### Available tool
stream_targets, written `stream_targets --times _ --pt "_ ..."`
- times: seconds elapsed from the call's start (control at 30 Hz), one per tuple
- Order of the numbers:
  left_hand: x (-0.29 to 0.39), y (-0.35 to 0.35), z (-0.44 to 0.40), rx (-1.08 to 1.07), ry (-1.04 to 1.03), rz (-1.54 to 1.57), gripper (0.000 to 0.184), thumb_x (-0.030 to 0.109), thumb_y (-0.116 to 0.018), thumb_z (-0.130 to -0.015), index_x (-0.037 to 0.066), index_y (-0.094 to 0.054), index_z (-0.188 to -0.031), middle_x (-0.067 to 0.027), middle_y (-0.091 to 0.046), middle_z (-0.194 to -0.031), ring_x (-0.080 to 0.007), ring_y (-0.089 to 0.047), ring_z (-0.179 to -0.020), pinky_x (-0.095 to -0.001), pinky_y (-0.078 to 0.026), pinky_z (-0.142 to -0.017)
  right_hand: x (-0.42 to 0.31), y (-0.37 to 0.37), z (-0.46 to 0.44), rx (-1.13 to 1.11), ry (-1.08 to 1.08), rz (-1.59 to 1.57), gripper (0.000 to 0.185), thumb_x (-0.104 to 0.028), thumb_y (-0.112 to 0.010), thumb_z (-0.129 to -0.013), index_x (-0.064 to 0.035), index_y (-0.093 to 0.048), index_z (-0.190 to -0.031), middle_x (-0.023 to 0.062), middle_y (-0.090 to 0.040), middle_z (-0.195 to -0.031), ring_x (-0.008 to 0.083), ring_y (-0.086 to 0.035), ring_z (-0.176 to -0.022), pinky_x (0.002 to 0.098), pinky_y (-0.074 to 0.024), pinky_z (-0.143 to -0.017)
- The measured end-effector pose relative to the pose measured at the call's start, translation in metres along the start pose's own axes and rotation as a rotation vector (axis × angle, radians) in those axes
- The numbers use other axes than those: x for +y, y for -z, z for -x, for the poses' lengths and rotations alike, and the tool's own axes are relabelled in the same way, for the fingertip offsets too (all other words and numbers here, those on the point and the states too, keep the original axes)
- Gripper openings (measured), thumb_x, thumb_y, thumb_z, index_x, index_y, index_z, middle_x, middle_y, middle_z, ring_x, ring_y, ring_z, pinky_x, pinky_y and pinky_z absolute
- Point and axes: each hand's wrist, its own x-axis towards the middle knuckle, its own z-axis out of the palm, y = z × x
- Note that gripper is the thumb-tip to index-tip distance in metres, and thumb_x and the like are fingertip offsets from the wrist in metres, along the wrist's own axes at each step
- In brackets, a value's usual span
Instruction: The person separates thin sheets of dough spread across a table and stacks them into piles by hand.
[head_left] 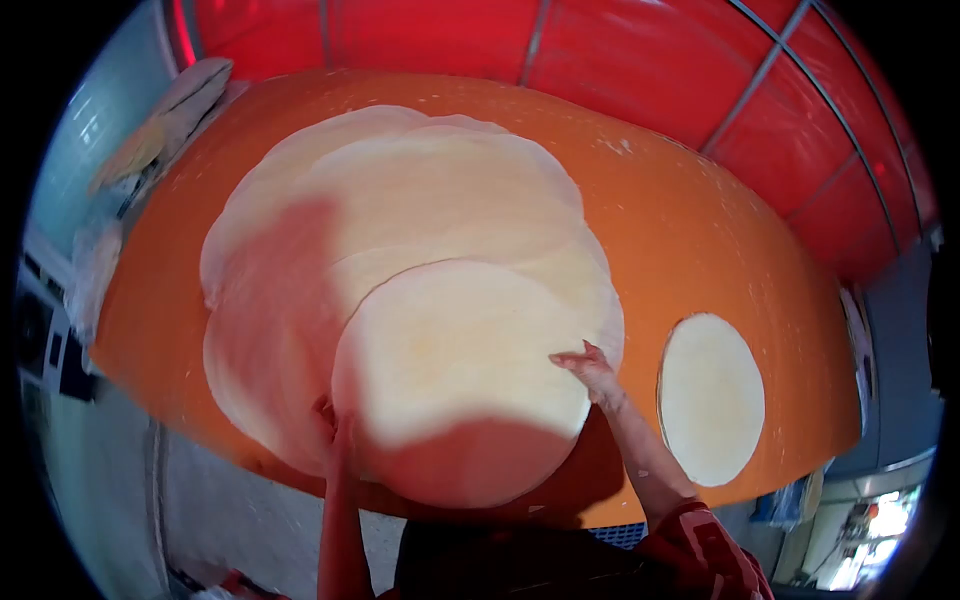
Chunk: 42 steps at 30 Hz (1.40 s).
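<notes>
A thin, pale round sheet [465, 340], dough-like in look, is laid near the person's side of an orange table [700, 240], on top of a broad spread of overlapping pale sheets [430, 190]. The scalloped outline of the spread is seen beyond the top sheet and to its left, and a narrow strip is left showing on its right.

The right hand [592, 374] is placed over the right edge of the top sheet, palm side turned down. Its grip is loosely spread, with thumb and forefinger parted, and nothing is seen to be held in it; whether the sheet is touched cannot be told. The left hand [328, 414] is set at the left edge of the top sheet, in shade. Its fingers are bent, but how far its grip is closed, or whether the edge is held, cannot be made out.

A smaller pale disc [712, 400] is set apart on the right. The near part of the top sheet and the left of the spread are darkened by shadow. The far side is backed by a red wall [620, 65].
</notes>
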Motion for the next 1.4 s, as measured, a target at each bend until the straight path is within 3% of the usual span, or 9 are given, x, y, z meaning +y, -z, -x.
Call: stream_targets --times 0.07,0.17,0.23,0.33,0.5,0.7,1.0,1.23,1.4 --pt "-0.033 0.019 -0.008 0.026 -0.25 -0.71 0.04 0.004 -0.047 -0.074 0.002 -0.034 -0.112 -0.0094 -0.045 -0.105 -0.0166 -0.044 -0.095 -0.0251 -0.038 -0.077 0.004 -0.002 0.006 -0.03 0.035 0.018 0.071 -0.015 -0.067 -0.066 0.0103 -0.025 -0.118 0.0102 -0.059 -0.086 0.0139 -0.054 -0.085 0.0244 -0.0426 -0.075" --pt "-0.012 0.025 0.007 0.022 -0.102 -0.497 0.038 0.005 -0.047 -0.074 0.001 -0.037 -0.11 -0.01 -0.045 -0.105 -0.0172 -0.045 -0.093 -0.0256 -0.039 -0.076 0.0 0.001 0.006 -0.093 0.048 0.066 0.081 -0.012 -0.064 -0.07 0.0125 -0.006 -0.122 0.0106 -0.058 -0.091 0.0155 -0.055 -0.084 0.0239 -0.0394 -0.081" --pt "0.016 0.014 0.013 0.016 0.046 -0.275 0.036 0.007 -0.047 -0.075 0.0 -0.039 -0.109 -0.0106 -0.045 -0.105 -0.0178 -0.046 -0.092 -0.0261 -0.039 -0.076 0.038 0.002 -0.022 -0.135 -0.051 -0.375 0.075 -0.016 -0.065 -0.069 0.0115 -0.017 -0.12 0.0114 -0.059 -0.084 0.016 -0.056 -0.078 0.0225 -0.0415 -0.076" --pt "0.027 0.013 0.02 -0.203 0.132 -0.257 0.034 0.006 -0.047 -0.074 -0.003 -0.042 -0.106 -0.0117 -0.046 -0.104 -0.0195 -0.047 -0.092 -0.0286 -0.041 -0.076 0.038 -0.007 0.0 0.041 0.319 0.334 0.064 -0.016 -0.059 -0.067 0.0035 -0.027 -0.12 0.0124 -0.058 -0.075 0.017 -0.056 -0.067 0.0255 -0.0459 -0.064" --pt "0.066 -0.049 0.051 -0.255 0.181 -0.238 0.035 0.002 -0.048 -0.071 -0.003 -0.044 -0.106 -0.0118 -0.051 -0.1 -0.0202 -0.049 -0.09 -0.0301 -0.042 -0.075 0.011 0.019 0.046 0.06 0.629 0.016 0.048 -0.006 -0.053 -0.066 -0.0007 -0.042 -0.112 0.0145 -0.058 -0.083 0.0228 -0.055 -0.081 0.0326 -0.0443 -0.072" --pt "0.075 -0.229 0.104 -0.527 -0.025 -0.187 0.037 -0.006 -0.05 -0.068 -0.002 -0.045 -0.104 -0.01 -0.051 -0.1 -0.0178 -0.05 -0.087 -0.0263 -0.042 -0.073 0.0 0.215 0.076 0.232 0.594 0.015 0.028 -0.009 -0.057 -0.071 -0.003 -0.053 -0.098 0.0072 -0.059 -0.072 0.008 -0.052 -0.068 0.0245 -0.0442 -0.061" --pt "-0.078 -0.389 0.238 -0.696 0.441 0.123 0.033 -0.007 -0.053 -0.068 0.003 -0.048 -0.098 -0.0036 -0.052 -0.086 -0.0118 -0.05 -0.071 -0.0241 -0.045 -0.063 0.102 0.469 0.112 0.314 0.221 -0.351 0.042 0.001 -0.062 -0.064 0.0024 -0.049 -0.103 0.0104 -0.057 -0.091 0.0169 -0.055 -0.079 0.027 -0.0448 -0.073" --pt "-0.112 -0.374 0.257 -0.699 0.283 -0.433 0.029 -0.002 -0.057 -0.068 0.001 -0.047 -0.094 -0.0038 -0.049 -0.082 -0.0136 -0.048 -0.07 -0.0247 -0.042 -0.061 0.165 0.479 0.095 0.301 0.052 -0.385 0.05 -0.004 -0.067 -0.059 0.002 -0.044 -0.103 0.0085 -0.053 -0.084 0.0155 -0.052 -0.077 0.0268 -0.0434 -0.07" --pt "-0.11 -0.369 0.254 -0.511 -0.098 -0.985 0.043 0.003 -0.055 -0.068 -0.004 -0.037 -0.107 -0.0155 -0.045 -0.1 -0.0264 -0.045 -0.091 -0.0354 -0.037 -0.078 0.176 0.464 0.114 0.75 0.315 -0.22 0.048 -0.006 -0.065 -0.063 0.0039 -0.042 -0.104 0.0106 -0.052 -0.091 0.019 -0.051 -0.087 0.0286 -0.0423 -0.073"
